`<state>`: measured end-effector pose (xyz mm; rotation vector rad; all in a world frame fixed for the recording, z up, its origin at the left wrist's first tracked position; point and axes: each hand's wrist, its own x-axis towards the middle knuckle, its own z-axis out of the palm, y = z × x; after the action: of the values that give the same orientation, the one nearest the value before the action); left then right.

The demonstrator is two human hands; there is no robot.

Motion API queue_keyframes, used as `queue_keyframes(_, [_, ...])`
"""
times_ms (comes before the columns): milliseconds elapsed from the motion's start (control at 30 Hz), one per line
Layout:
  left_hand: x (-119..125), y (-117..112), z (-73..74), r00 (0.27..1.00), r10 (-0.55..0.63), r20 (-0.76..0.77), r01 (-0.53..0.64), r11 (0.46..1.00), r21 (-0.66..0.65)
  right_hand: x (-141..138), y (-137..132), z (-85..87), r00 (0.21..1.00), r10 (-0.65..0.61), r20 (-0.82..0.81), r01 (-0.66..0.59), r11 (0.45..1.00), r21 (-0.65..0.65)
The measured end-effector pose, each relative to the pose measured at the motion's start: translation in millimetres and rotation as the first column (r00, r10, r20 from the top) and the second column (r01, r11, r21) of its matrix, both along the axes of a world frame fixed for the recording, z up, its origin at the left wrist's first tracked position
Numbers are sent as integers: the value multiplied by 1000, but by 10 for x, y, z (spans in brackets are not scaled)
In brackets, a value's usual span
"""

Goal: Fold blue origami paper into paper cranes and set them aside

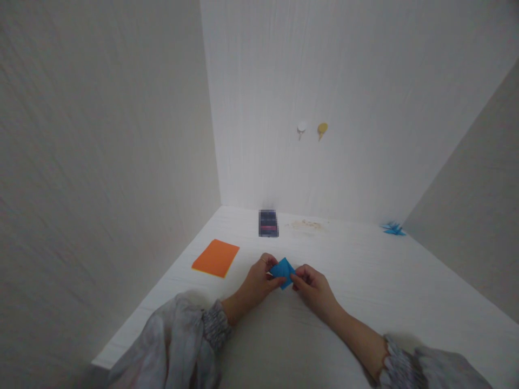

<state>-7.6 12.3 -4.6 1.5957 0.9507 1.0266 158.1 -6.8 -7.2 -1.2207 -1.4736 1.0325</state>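
Observation:
A small piece of folded blue origami paper (284, 269), roughly diamond-shaped with a crease near its middle, is held just above the white table. My left hand (263, 278) pinches its left corner between thumb and fingers; a ring shows on one finger. At the right corner, my right hand (314, 286) grips the paper with thumb and fingertips. Some fingertips are hidden behind the paper. To the left of my left hand lies a stack of orange square paper (215, 258) with a yellow edge showing.
A dark, pixelated phone-like object (268, 223) stands near the back wall. Blue folded paper pieces (393, 228) lie in the far right corner. A white hook (301, 128) and a yellow hook (322, 129) are on the wall. Panels enclose the table (348, 259) left and right.

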Motion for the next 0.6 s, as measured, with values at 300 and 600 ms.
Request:
queue_keyframes(300, [-5, 45, -56, 997, -15, 79, 12, 1000, 28, 18, 31, -52, 1000, -3, -18, 3, 1000, 8])
queue_keyframes(600, [-19, 54, -75, 976, -106, 190, 101, 994, 32, 24, 19, -38, 951, 160, -266, -146, 987, 73])
